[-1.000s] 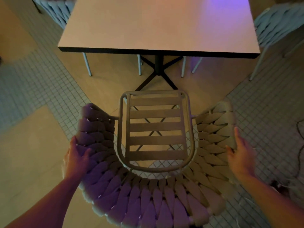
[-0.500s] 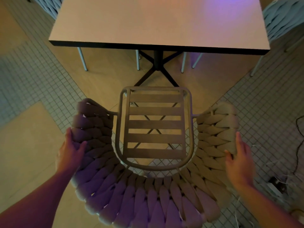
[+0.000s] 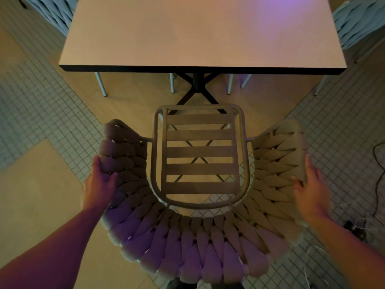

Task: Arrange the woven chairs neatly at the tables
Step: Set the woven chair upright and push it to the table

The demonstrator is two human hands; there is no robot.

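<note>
A woven chair (image 3: 200, 243) with a curved braided back and a slatted seat stands just below me, facing the square table (image 3: 200, 32). Its seat front sits a short way from the table's near edge, over the black cross foot. My left hand (image 3: 98, 186) grips the left side of the woven back, thumb inside. My right hand (image 3: 310, 190) grips the right side in the same way. Both forearms reach in from the bottom corners.
A blue-grey woven chair (image 3: 52, 9) stands at the table's far left and another (image 3: 358, 21) at its far right, their thin metal legs showing under the tabletop. A dark cable (image 3: 377, 163) and a plug lie on the tiled floor at the right.
The chair and both hands have moved forward toward the table. The table's near edge now appears lower in view and nearer the seat.
</note>
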